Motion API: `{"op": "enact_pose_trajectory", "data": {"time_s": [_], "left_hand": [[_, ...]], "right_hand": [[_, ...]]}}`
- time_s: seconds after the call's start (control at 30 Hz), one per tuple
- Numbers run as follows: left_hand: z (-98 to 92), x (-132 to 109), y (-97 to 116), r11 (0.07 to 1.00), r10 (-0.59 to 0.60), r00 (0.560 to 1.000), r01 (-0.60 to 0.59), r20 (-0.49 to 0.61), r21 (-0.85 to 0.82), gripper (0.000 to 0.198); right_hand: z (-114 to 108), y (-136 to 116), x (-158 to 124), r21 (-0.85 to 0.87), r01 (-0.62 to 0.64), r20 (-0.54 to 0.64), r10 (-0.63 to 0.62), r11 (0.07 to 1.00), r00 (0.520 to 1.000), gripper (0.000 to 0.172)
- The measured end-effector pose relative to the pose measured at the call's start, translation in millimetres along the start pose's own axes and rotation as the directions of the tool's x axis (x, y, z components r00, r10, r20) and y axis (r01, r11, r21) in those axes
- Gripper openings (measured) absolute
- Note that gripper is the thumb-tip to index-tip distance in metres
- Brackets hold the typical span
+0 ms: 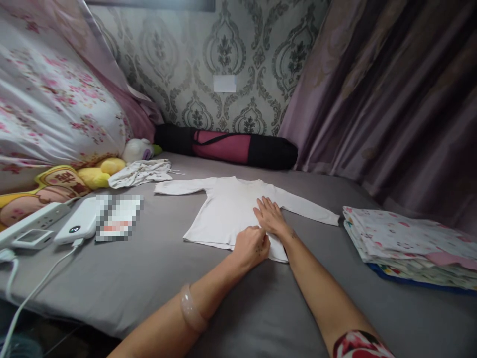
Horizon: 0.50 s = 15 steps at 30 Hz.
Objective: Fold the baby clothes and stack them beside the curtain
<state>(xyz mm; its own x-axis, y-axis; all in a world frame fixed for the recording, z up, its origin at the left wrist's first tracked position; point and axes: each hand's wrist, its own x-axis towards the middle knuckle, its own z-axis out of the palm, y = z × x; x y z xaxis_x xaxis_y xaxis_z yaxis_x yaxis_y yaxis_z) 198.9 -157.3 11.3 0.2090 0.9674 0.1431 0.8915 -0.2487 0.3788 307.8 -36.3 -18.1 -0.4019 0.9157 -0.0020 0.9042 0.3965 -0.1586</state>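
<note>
A white long-sleeved shirt (227, 211) lies spread on the grey bed sheet, both sleeves stretched out sideways and the hem towards me. My right hand (270, 216) rests flat on its right side, fingers extended over the fabric below the right sleeve. Just nearer to me, my left hand (250, 247) is curled closed against the shirt at the hem, touching or almost touching the right wrist. The left fingertips are turned away, so whether cloth is pinched in them is hidden. A pale bangle circles my left forearm.
On the right lies a stack of folded printed cloths (406, 238). To the left are a white power bank (80, 221) with a cable, a power strip (35, 226), a pixelated flat item (121, 216), a crumpled cloth (139, 174) and plush toys. A black-and-maroon bag (223, 146) lies along the wall.
</note>
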Motion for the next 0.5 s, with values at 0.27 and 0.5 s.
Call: {"op": "enact_pose_trajectory", "data": {"time_s": [0.27, 0.5], "left_hand": [[-3.7, 6, -12, 0.989, -0.082, 0.994, 0.073, -0.067, -0.128, 0.021], [-18.2, 22, -60, 0.963, -0.267, 0.928, 0.245, -0.259, -0.114, 0.021]], "right_hand": [[-2, -1, -1, 0.018, 0.01, 0.016, -0.01, 1.0, 1.0, 0.065], [-3, -2, -3, 0.03, 0.009, 0.006, -0.01, 1.0, 1.0, 0.065]]}}
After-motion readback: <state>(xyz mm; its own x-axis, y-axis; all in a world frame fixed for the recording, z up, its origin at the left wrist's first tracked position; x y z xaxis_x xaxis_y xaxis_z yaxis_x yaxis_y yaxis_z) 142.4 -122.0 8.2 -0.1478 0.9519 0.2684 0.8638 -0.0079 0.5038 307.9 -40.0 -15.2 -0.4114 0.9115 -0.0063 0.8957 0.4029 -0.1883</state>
